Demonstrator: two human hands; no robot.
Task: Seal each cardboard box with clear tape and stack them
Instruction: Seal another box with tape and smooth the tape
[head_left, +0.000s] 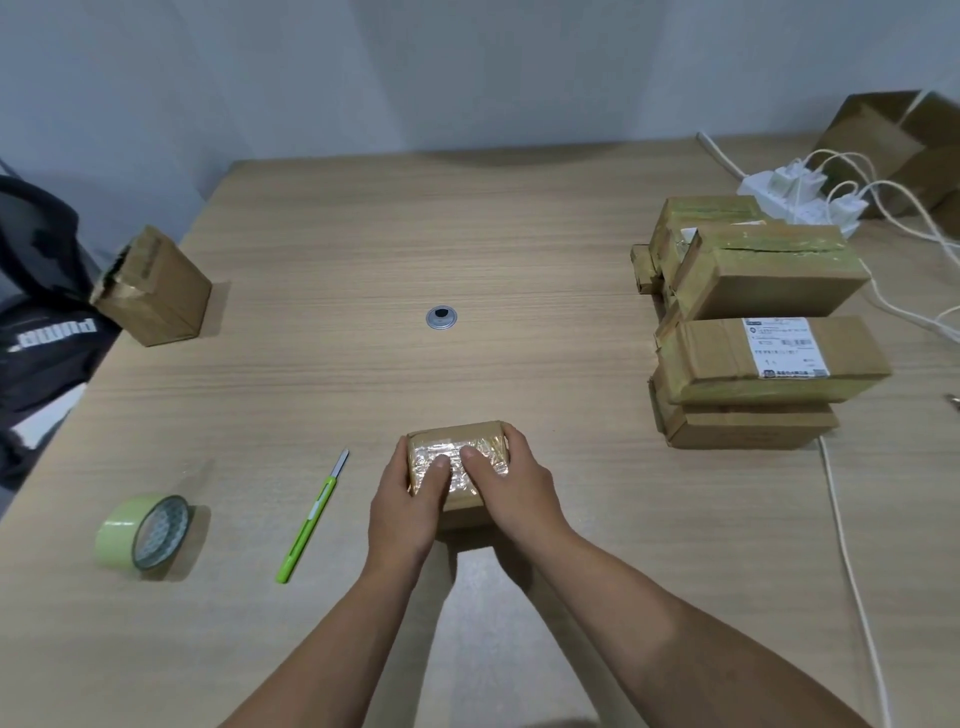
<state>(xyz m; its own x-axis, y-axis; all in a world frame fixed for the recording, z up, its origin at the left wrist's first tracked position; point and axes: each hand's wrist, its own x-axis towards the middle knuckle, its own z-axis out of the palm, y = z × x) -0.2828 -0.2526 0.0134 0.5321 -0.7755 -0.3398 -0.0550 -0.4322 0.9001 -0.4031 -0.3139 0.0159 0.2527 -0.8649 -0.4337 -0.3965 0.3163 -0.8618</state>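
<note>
Clasping a small cardboard box (457, 434) at lower centre, glossy with crinkled clear tape (497, 446), left hand (405, 499) and right hand (519, 493) curl round it.

Pale wooden table (363, 234), packing things spread across it.
A small taped box (457, 439) sits at lower centre. A green cutter (306, 525) and a roll of tape (122, 530) lie at lower left, and a lone box (161, 296) stands at the left edge. Stacked boxes (758, 322) stand at right, a power strip (795, 200) at upper right, and a metal grommet (441, 317) sits mid-table.
</note>
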